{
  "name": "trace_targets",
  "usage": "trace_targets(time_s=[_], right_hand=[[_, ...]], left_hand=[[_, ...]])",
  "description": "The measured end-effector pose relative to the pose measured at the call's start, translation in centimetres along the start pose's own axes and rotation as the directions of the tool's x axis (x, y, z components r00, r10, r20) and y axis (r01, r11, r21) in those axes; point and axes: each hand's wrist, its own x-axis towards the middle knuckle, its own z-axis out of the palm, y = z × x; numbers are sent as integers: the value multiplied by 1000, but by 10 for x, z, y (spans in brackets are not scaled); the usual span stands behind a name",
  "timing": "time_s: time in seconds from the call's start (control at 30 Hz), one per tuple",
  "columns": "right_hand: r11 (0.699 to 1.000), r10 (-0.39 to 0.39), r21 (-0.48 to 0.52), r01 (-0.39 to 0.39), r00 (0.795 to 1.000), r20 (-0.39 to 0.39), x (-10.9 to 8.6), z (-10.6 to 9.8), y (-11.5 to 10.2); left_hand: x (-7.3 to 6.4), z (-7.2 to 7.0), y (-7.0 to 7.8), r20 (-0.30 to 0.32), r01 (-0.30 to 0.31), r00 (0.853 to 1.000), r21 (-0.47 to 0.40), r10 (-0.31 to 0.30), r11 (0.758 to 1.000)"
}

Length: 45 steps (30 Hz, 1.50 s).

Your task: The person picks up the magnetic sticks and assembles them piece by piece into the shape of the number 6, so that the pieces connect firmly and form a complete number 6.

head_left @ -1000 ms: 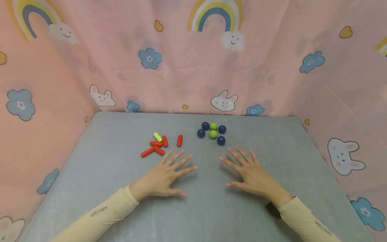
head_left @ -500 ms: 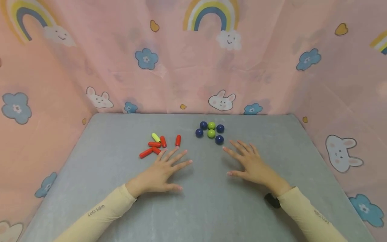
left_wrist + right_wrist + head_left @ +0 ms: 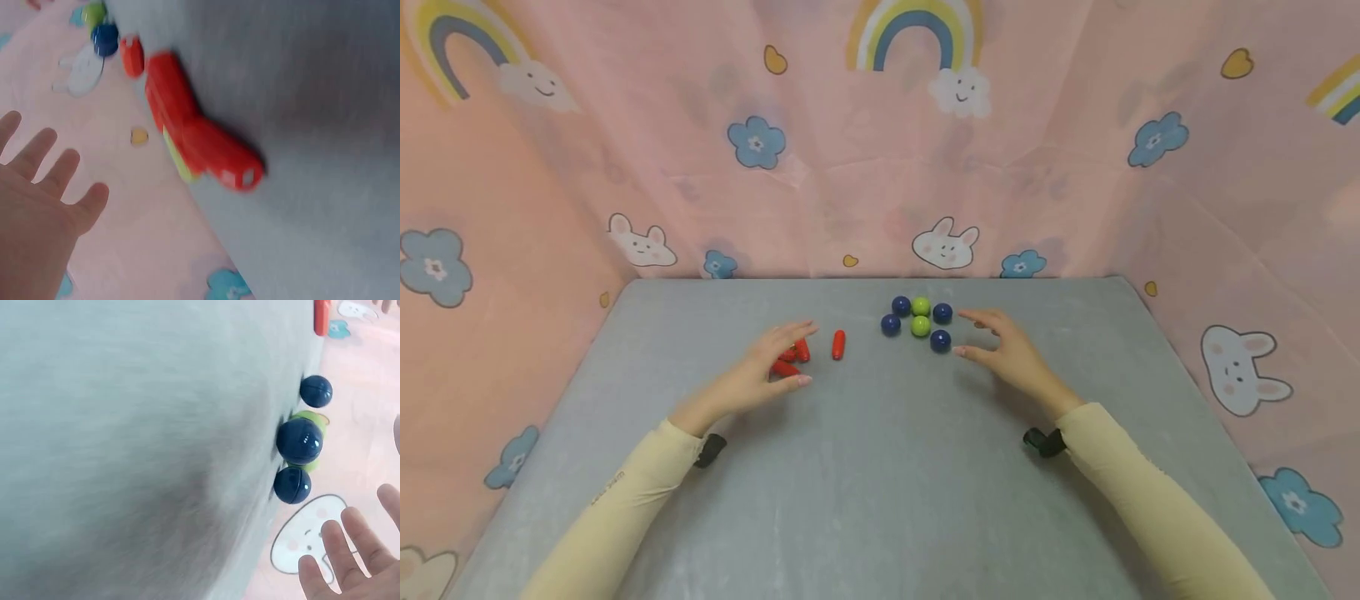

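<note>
My left hand (image 3: 747, 375) hovers over a cluster of red capsule-shaped pieces (image 3: 786, 367), its fingers relaxed and holding nothing. It covers part of that cluster in the head view. A yellow capsule-shaped piece (image 3: 179, 157) shows among the red ones in the left wrist view. One red capsule-shaped piece (image 3: 838, 345) lies apart, to the right of the cluster. Several dark blue balls (image 3: 940, 341) and two green balls (image 3: 921, 326) sit grouped near the back. Just right of them is my right hand (image 3: 1011, 354), thumb and fingers spread apart, with no ball in its grasp.
Everything lies on a grey tabletop (image 3: 880, 483). Pink printed cloth (image 3: 850, 192) walls the table at the back and both sides. A black wrist device (image 3: 1045, 442) sits under the right sleeve, and another black device (image 3: 710, 451) under the left.
Both hands have moved forward, the left also leftward over the red capsule-shaped pieces, the right up beside the blue balls. Their widely spread fingers have drawn together. The pieces have stayed put.
</note>
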Motion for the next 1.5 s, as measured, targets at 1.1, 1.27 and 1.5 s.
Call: trace_targets(time_s=[1.1, 1.27, 1.5], right_hand=[[992, 44, 121, -31, 993, -107, 62, 52, -5], [995, 42, 92, -32, 992, -117, 64, 54, -6], [999, 31, 23, -28, 991, -128, 65, 55, -7]], left_hand=[[33, -19, -99, 82, 352, 936, -269, -343, 896], [32, -19, -98, 127, 359, 933, -285, -337, 888], [32, -17, -99, 121, 375, 927, -285, -355, 882]])
